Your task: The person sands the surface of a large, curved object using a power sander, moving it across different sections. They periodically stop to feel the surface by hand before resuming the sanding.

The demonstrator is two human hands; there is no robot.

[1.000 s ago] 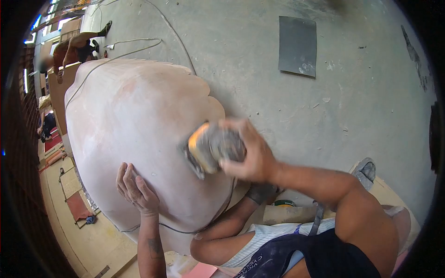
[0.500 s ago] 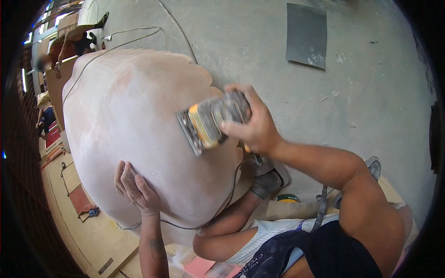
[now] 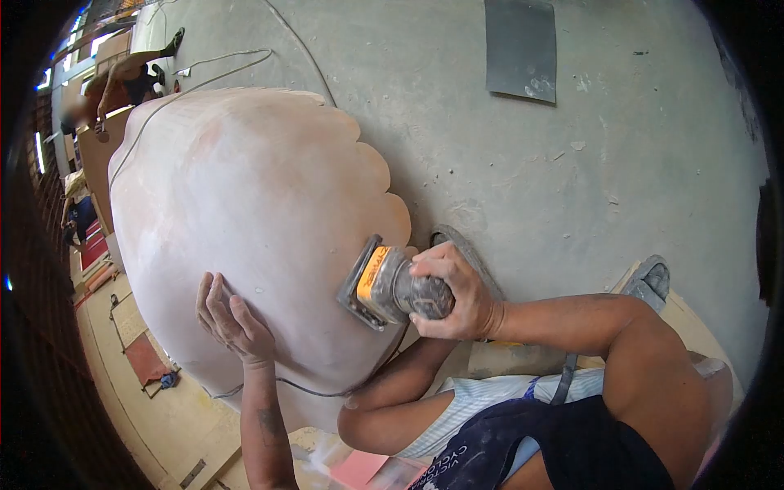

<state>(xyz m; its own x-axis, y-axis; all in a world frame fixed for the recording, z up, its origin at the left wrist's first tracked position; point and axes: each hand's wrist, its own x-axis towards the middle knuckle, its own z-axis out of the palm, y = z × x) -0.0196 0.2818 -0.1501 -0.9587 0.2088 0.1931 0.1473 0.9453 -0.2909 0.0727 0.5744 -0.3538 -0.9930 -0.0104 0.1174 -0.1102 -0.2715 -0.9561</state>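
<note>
A large, pale pinkish-white rounded form with a scalloped edge (image 3: 237, 188) fills the middle of the view. My right hand (image 3: 457, 294) is wrapped round the body of a yellow and black electric sander (image 3: 388, 282). The sander's flat pad rests against the form's surface near its right side, though the exact contact is hard to see. My left hand (image 3: 233, 322) lies on the lower left part of the form, fingers stretched out and holding nothing. A dark power cord (image 3: 314, 394) runs along the form's lower edge.
A dark grey sheet (image 3: 521, 51) lies on the concrete floor (image 3: 653, 163). Another cable (image 3: 220, 73) crosses the form's far edge. A co-worker (image 3: 122, 82) is at the upper left. Pink sheets (image 3: 359, 467) lie near my knee, and a red-brown piece (image 3: 147, 359) lies at left.
My right hand has brought the sander down and slightly right across the form, toward me, and its angle has turned. My left hand stays on the form, nearly in place.
</note>
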